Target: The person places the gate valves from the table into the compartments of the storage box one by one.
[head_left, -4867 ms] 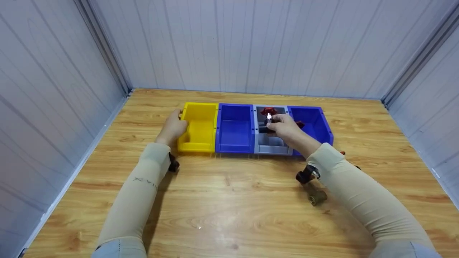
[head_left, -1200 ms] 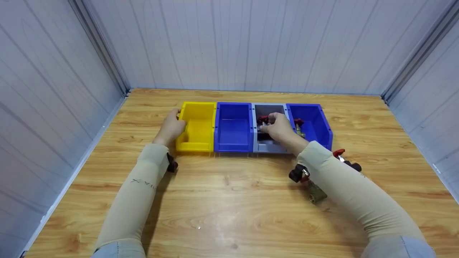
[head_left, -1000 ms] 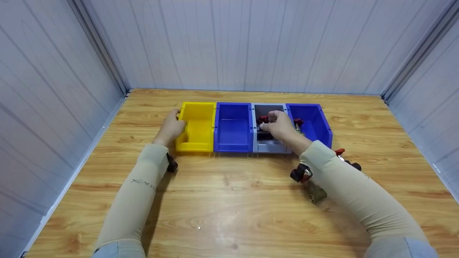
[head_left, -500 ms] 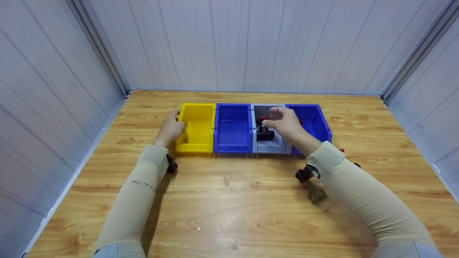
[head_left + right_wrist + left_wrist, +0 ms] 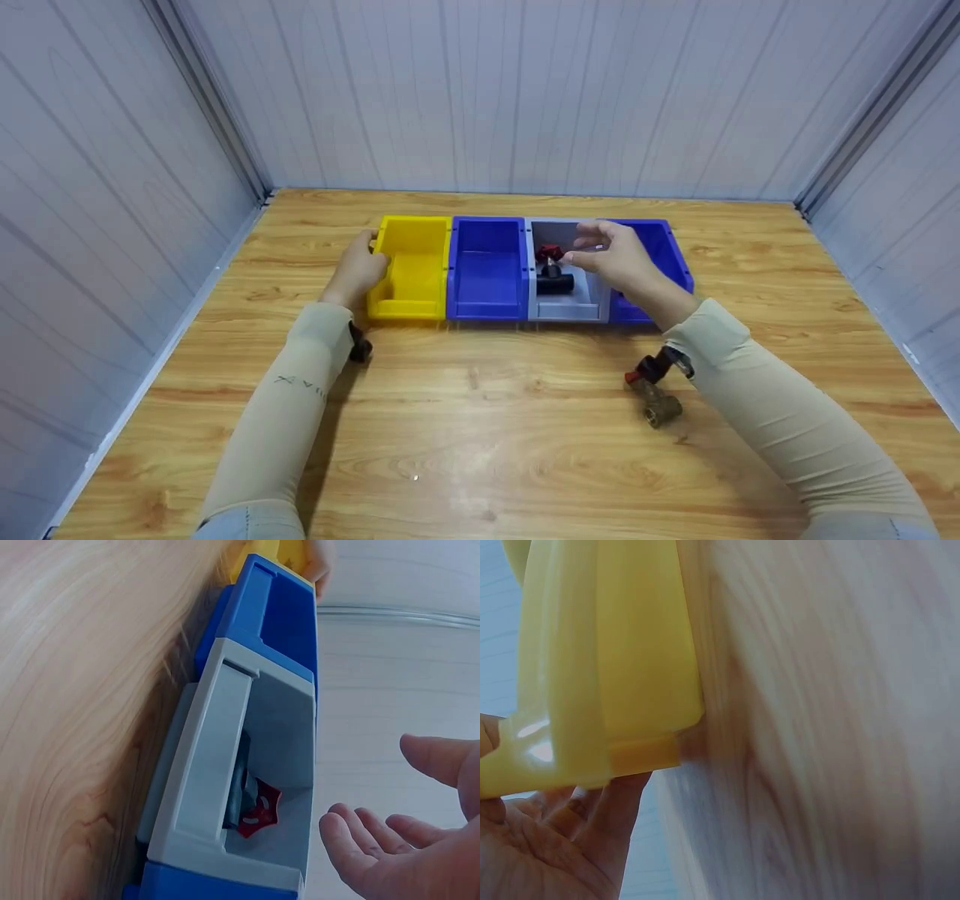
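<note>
My left hand (image 5: 355,274) grips the left side wall of the yellow bin (image 5: 409,308); the left wrist view shows its fingers behind the bin's rim. The black tee-shaped valve (image 5: 555,284) with a red handwheel (image 5: 550,252) lies in the grey bin (image 5: 568,310). In the right wrist view, the handwheel (image 5: 262,811) rests inside that bin, apart from my hand. My right hand (image 5: 626,259) hovers above the border between the grey bin and the right blue bin (image 5: 666,244), thumb and fingers spread, holding nothing. It hides much of the right bin's inside.
Between the yellow and grey bins sits another blue bin (image 5: 487,274), joined in the row. A brass valve (image 5: 658,405) with a red part lies on the wooden table (image 5: 480,420) beside my right sleeve. White panel walls (image 5: 480,97) enclose the back and sides.
My right hand has lowered the black valve into the grey bin, let it go, and drawn up and right. My left hand has stayed on the yellow bin.
</note>
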The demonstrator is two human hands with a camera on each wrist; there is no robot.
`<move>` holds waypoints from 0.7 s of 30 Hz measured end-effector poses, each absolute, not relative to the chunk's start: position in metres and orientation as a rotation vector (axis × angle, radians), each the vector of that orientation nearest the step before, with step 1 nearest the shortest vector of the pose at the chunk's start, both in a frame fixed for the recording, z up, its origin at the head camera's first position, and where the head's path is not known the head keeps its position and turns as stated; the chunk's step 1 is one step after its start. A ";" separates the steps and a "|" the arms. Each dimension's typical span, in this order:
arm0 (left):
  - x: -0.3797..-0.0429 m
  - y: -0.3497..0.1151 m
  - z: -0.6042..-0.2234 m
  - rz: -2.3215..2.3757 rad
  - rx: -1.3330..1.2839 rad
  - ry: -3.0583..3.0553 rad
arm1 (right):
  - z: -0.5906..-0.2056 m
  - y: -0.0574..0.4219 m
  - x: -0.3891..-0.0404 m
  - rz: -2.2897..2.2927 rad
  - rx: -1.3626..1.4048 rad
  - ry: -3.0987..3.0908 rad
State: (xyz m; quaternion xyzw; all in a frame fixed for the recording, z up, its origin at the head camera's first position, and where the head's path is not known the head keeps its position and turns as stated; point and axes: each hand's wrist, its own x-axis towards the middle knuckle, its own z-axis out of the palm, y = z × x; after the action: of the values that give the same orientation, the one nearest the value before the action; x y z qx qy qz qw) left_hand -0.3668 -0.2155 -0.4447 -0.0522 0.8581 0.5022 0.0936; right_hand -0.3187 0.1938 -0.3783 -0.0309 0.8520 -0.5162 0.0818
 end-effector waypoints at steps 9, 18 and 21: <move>-0.370 -0.215 -0.446 1.468 -0.178 2.559 | -0.373 0.212 -0.316 -1.517 -0.113 2.526; -0.369 -0.215 -0.444 1.471 -0.173 2.549 | -0.367 0.230 -0.315 -1.492 -0.172 2.510; -0.368 -0.216 -0.445 1.487 -0.149 2.544 | -0.366 0.236 -0.316 -1.507 -0.187 2.499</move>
State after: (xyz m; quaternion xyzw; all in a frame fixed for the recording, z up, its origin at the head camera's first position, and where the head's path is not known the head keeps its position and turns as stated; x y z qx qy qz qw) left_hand -0.3683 -0.2161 -0.4453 -0.0503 0.8584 0.5016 0.0952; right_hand -0.3156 0.2355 -0.3665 -0.0636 0.8497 -0.5121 0.1085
